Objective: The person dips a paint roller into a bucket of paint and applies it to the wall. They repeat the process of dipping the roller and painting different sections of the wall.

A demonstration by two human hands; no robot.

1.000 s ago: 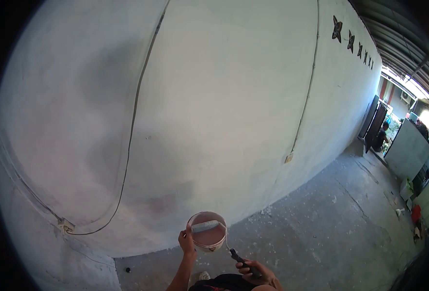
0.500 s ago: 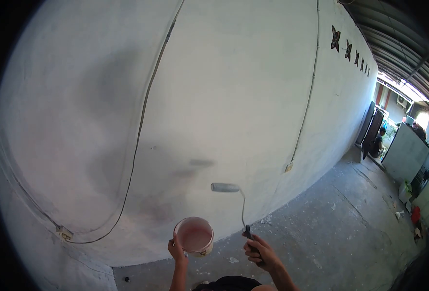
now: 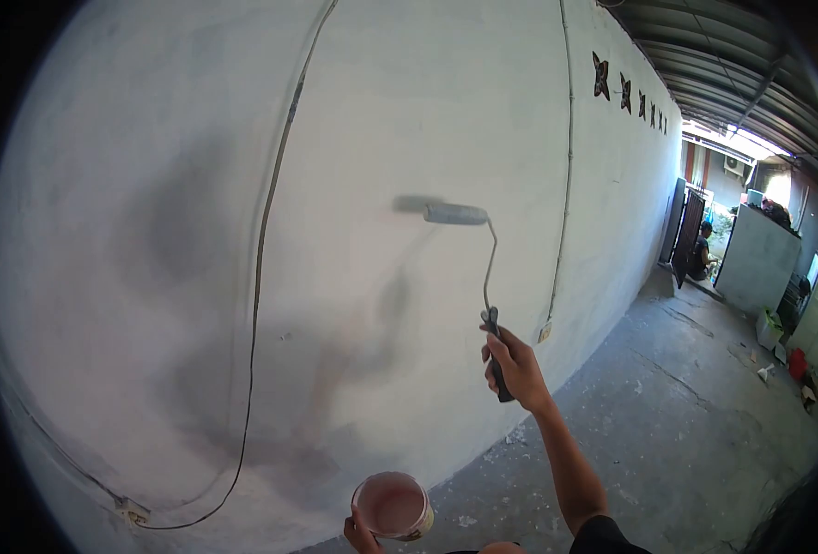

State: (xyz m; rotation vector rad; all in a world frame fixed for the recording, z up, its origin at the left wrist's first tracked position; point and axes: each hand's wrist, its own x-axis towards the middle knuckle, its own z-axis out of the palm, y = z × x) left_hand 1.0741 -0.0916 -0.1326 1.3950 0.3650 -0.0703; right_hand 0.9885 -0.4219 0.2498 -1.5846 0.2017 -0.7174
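Note:
My right hand (image 3: 517, 365) is wrapped round the dark handle of a paint roller (image 3: 456, 214), raised in front of the white wall (image 3: 409, 120). The roller's pale sleeve lies sideways at the top of its bent wire, with its shadow on the wall just to the left. Low in the view, my left hand (image 3: 363, 535) grips the left rim of a small round bucket (image 3: 392, 505). Its inside looks pinkish; I cannot tell how much paint it holds.
A dark cable (image 3: 259, 268) hangs down the wall to a socket box (image 3: 133, 510). A thin conduit leads to another outlet (image 3: 545, 331). Butterfly-shaped decorations (image 3: 601, 76) line the upper wall. A person (image 3: 702, 251) sits far off by a gate, beyond the grey floor (image 3: 649, 397).
My right hand has lifted the roller higher up the wall. The bucket, with my left hand on it, now appears lower and slightly farther right. The view has turned a little to the right.

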